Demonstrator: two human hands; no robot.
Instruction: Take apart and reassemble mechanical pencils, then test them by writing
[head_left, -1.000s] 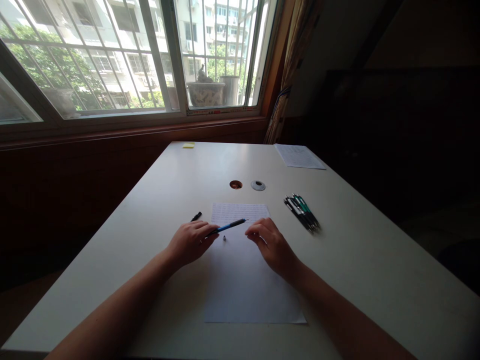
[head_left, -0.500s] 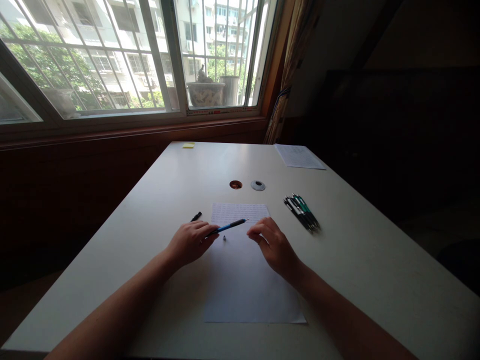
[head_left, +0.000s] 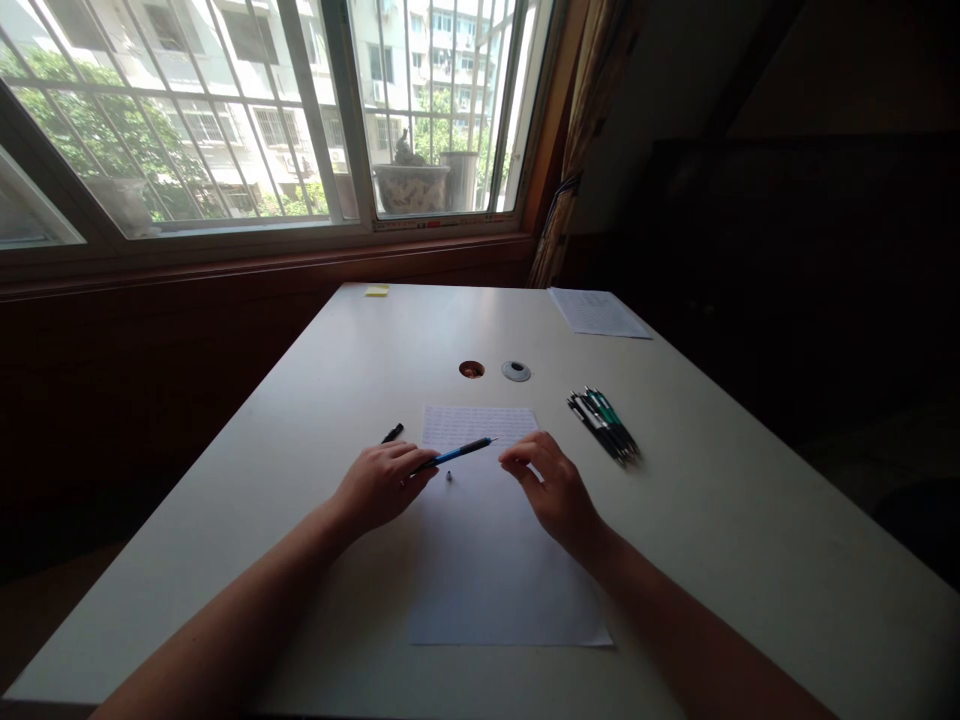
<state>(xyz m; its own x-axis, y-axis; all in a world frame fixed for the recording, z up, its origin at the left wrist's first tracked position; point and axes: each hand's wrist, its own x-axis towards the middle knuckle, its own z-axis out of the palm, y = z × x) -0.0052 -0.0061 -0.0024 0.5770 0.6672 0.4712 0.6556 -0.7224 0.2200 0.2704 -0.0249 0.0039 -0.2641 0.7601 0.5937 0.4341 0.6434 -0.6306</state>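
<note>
My left hand is closed around a blue and black pen, whose tip points right over a white sheet of paper. My right hand hovers just right of the pen tip, fingers curled and pinched together; what they hold, if anything, is too small to make out. A tiny dark part lies on the paper below the pen. A black pen cap or piece lies on the table beyond my left hand.
Several pens lie bundled to the right of the paper on the white table. Farther back are a cable hole, its grey cover, another printed sheet and a yellow sticky note. A barred window lies beyond.
My right hand has crept slightly forward and right, away from the pen tip. My left hand and the pen have stayed almost still.
</note>
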